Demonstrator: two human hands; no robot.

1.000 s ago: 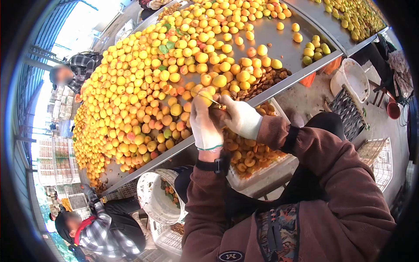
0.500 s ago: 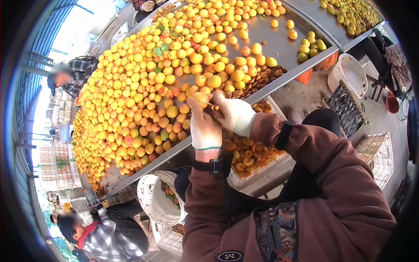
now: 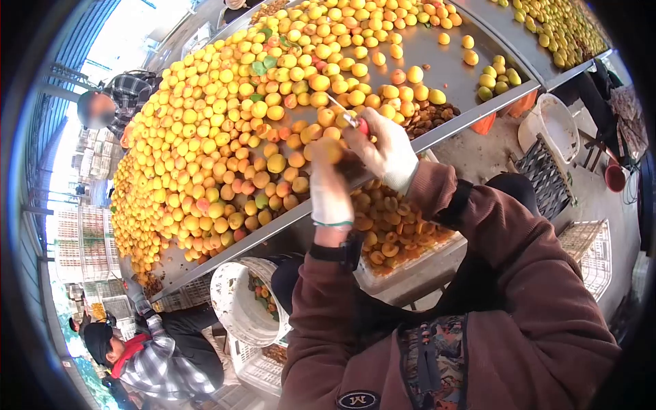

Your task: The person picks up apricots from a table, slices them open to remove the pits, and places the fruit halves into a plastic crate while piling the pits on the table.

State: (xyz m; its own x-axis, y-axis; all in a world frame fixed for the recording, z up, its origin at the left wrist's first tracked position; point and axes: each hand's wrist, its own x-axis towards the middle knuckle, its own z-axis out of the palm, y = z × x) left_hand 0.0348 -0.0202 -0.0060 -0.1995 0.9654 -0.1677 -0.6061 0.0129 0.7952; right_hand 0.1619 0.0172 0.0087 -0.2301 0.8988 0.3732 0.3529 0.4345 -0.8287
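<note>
Over the bench's (image 3: 471, 78) near edge, we grip a red-handled knife (image 3: 352, 120) in our right hand (image 3: 387, 152) and pinch a blurred apricot (image 3: 333, 150) in our left hand (image 3: 329, 186).

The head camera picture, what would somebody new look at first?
Probably the huge heap of yellow and orange fruit on the metal table, filling the upper middle of the picture. Next might come the small red-handled knife in the gloved right hand at the table's near edge, with the blurry left hand beside it. Lower down, just under the hands, lies lots of cut fruit.
</note>
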